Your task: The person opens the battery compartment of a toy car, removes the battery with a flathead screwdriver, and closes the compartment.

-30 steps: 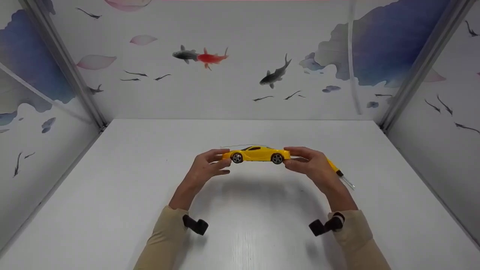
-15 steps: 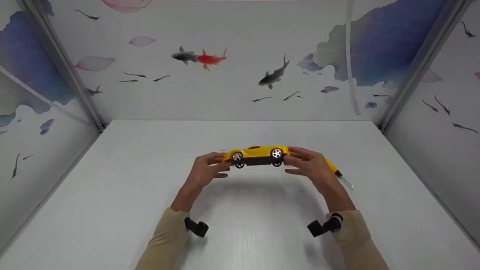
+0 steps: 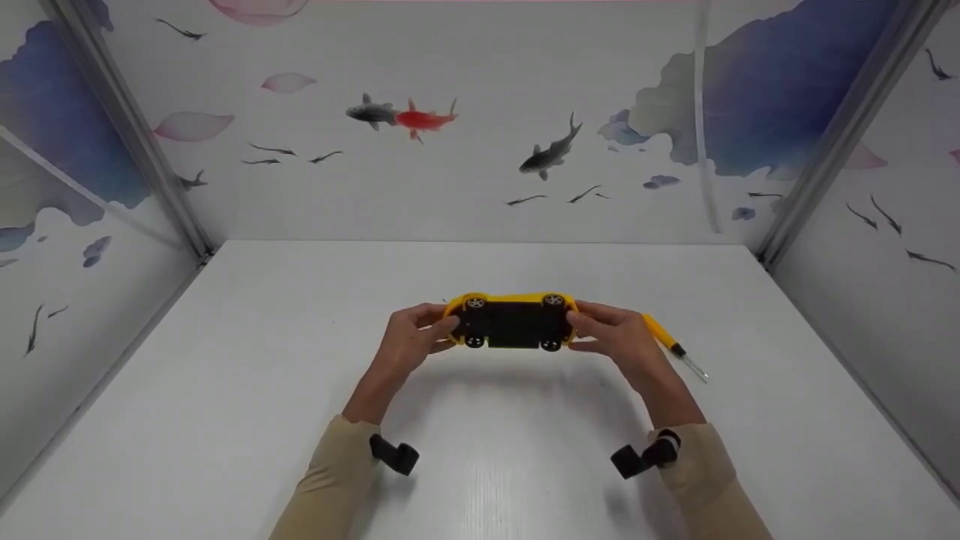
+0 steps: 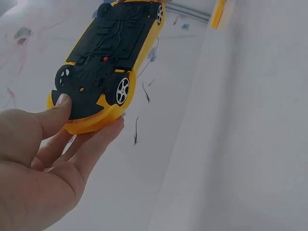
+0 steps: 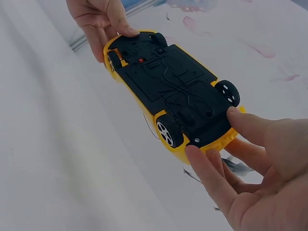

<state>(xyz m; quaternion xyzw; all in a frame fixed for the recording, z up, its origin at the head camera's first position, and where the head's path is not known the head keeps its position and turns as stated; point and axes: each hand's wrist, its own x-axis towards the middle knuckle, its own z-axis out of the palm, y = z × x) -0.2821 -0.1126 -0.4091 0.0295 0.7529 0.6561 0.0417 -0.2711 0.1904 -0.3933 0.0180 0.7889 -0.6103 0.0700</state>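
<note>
A yellow toy car [image 3: 514,324] is held up above the table between both hands, its black underside facing me. My left hand [image 3: 411,341] pinches the car's left end, thumb on the black base and fingers beneath the yellow body. At the other end my right hand [image 3: 619,334] grips it, with the thumb pressed on the underside. In the left wrist view, a small red part shows on the black base [image 4: 113,41]. The right wrist view shows a screw near the edge of the base [image 5: 178,82] at the right hand's end.
On the white table [image 3: 225,405], a screwdriver [image 3: 673,345] with a yellow handle lies just right of my right hand. A thin dark wire-like line shows behind the car in the wrist views. Printed panels [image 3: 465,195] with fish enclose the table at the back and sides.
Both hands have rolled the toy car from side-on, wheels down, until its black underside faces me. The hands stay at nearly the same place; the screwdriver has not moved.
</note>
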